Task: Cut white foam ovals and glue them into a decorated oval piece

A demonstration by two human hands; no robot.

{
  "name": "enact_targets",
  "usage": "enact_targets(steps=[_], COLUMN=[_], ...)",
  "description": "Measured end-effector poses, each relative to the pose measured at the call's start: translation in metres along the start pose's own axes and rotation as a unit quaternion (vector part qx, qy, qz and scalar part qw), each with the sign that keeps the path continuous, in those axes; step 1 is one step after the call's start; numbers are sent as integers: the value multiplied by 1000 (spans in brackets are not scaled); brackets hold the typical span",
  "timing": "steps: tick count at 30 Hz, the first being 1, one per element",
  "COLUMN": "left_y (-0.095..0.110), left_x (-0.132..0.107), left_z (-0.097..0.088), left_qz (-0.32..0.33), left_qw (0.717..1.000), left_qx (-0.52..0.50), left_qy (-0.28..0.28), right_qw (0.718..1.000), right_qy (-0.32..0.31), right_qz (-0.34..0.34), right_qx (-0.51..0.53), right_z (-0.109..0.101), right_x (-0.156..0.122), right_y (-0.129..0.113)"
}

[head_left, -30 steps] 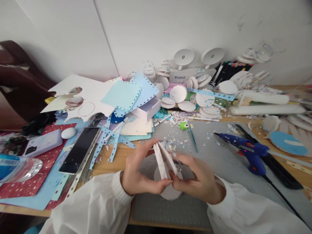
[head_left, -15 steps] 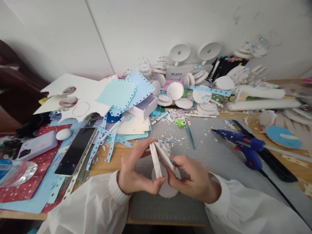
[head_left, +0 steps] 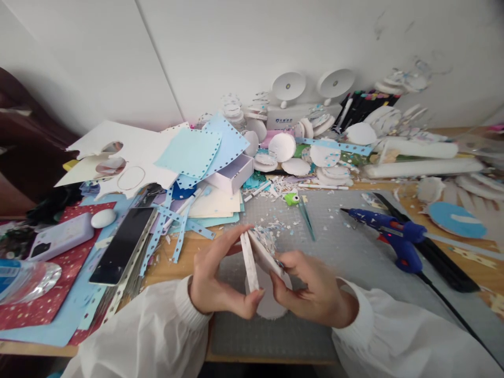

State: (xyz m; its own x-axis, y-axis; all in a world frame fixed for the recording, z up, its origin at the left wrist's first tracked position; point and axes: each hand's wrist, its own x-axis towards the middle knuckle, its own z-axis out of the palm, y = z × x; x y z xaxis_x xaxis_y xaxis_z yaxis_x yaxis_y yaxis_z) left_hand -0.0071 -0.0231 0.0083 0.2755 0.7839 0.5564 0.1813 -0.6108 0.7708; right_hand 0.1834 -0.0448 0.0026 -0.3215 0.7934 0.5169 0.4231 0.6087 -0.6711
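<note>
Head view: left piece [head_left: 249, 262] and right piece [head_left: 268, 257], both thick, white and seen nearly edge-on; located between the hands, above the near part of the mat.
Change from one second ago: lower ends of the pieces further apart, thumbs likewise; upper ends remain close together; whole view slightly shifted.
Left hand [head_left: 214, 275]: clamped on the left piece, fingers at the upper end, thumb at the lower.
Right hand [head_left: 311, 289]: pinching the right piece by its lower edge, thumb and forefinger together on it; slightly blurred.
Gap: narrow wedge, tightest at the top, widening toward the thumbs.
Flat disc [head_left: 272, 308]: white, round, rough-rimmed, lying beneath the hands.
Cutting mat [head_left: 275, 338]: grey, gridded; near edge just short of the wooden table edge; a broad stretch of surface between right hand and glue gun.
Paper scraps [head_left: 283, 227]: small, white and blue, scattered just beyond the pieces.
Tweezers [head_left: 307, 220]: slim, teal, beside a green frog-like item [head_left: 292, 199].
Glue gun [head_left: 388, 226]: blue plastic, black nozzle, well right of the hands.
Phone [head_left: 122, 244]: dark, glossy, rectangular, left of the hands.
Box [head_left: 232, 178]: pale, open-topped, beyond the left hand.
</note>
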Motion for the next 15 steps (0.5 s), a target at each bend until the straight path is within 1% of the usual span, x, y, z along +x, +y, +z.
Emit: enact_targets(steps=[3,5,8,10,11,13,14,15], left_y=[0,2,8,14,16,20,21,21], left_x=[2,4,8,9,7,0,-6,-13], left_z=[0,-2,-8,-17,-22,-32,-37,-42], left_qz=[-13,-31,-37,-40,-55,-110,-145,-180], left_qw=[1000,999,996,996,995,988,980,971], left_qx=[-9,-36,-77,-81,-80,-89,-102,-122], left_qy=[-5,-12,-9,13,30,68,87,103], right_qw=[999,998,998,998,998,997,995,994], right_qy=[-21,-29,-27,-15,1,53,62,56], right_qz=[-1,-4,-22,-17,-1,58,78,87], right_qx=[31,46,51,58,61,25,-9,-48], right_z=[-3,-10,-30,-47,-56,-70,-73,-74], right_x=[8,12,9,-3,-11,-28,-36,-44], right_y=[-3,-8,-17,-21,-22,-22,-21,-20])
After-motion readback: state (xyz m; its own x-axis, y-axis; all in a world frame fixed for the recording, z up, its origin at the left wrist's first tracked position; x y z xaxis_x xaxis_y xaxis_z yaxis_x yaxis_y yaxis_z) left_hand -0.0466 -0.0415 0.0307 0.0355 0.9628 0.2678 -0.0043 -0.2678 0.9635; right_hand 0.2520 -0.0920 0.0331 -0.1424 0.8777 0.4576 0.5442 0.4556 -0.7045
